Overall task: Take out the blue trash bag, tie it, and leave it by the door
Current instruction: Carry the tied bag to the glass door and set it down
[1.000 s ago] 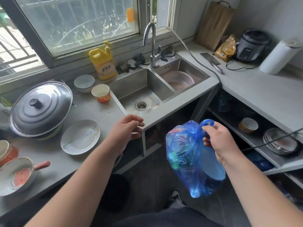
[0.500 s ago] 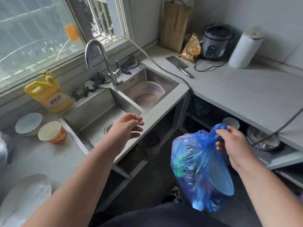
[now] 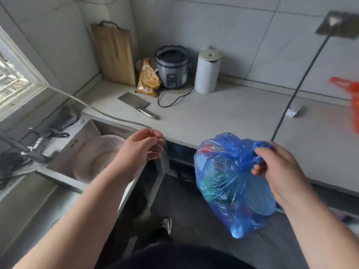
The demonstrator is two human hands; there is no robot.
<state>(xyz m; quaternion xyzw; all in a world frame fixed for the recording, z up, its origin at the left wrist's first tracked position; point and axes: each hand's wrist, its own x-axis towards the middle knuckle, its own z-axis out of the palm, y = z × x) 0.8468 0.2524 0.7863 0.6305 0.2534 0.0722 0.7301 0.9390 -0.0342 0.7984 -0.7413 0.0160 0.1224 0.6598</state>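
The right hand (image 3: 279, 171) is clenched on the knotted neck of the blue bag (image 3: 229, 183), which hangs full in the air over the dark floor (image 3: 186, 206), in front of the desk (image 3: 223, 115) and touching nothing else. The left hand (image 3: 143, 148) is released, fingers loosely curled and holding nothing, raised beside the desk's corner above the sink (image 3: 93, 152).

Against the earlier pictures the view has swung well to the right. The window (image 3: 13, 78) that filled the upper left a second ago is now a sliver at the left edge. The yellow bottle, the cup, the bowls, the plate and the lidded pot are gone from view, and the tap (image 3: 23, 148) is only a blurred bar at the far left. The back corner now sits in the middle: the cutting board (image 3: 113, 55) leaning on the wall, the snack bag (image 3: 148, 78), the rice cooker (image 3: 172, 66), the white canister (image 3: 207, 72) and the cleaver (image 3: 138, 103) lying flat. New at the right are a wall plate (image 3: 338, 24) with a dark cord (image 3: 299, 82) running down from it, a small white thing (image 3: 293, 111) on the desk, and an orange bag (image 3: 351, 98), blurred, at the edge.

The bag hangs from the right hand as before; the left hand keeps its loose, empty pose.
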